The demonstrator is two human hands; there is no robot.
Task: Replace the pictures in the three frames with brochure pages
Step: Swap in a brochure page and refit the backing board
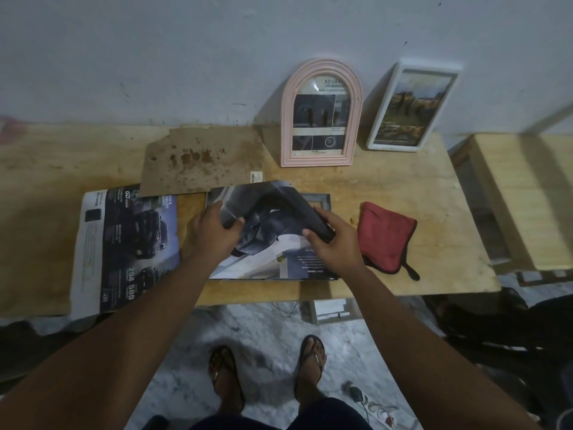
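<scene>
A dark brochure page (266, 209) with a car picture is bent upward in the middle of the wooden table (403, 187). My left hand (214, 231) pinches its left side and my right hand (331, 243) grips its right side. Under the page lies a grey picture frame (319, 200), mostly hidden. A pink arched frame (322, 116) and a white frame (412, 107) lean on the wall behind, both with printed pages inside. A stained brown backing board (201, 162) lies flat to the left.
The open brochure (124, 243) lies at the left and hangs over the table's front edge. A red cloth pouch (384, 237) sits right of my right hand. A second wooden surface (527, 193) stands at the right. My sandalled feet (266, 377) are below.
</scene>
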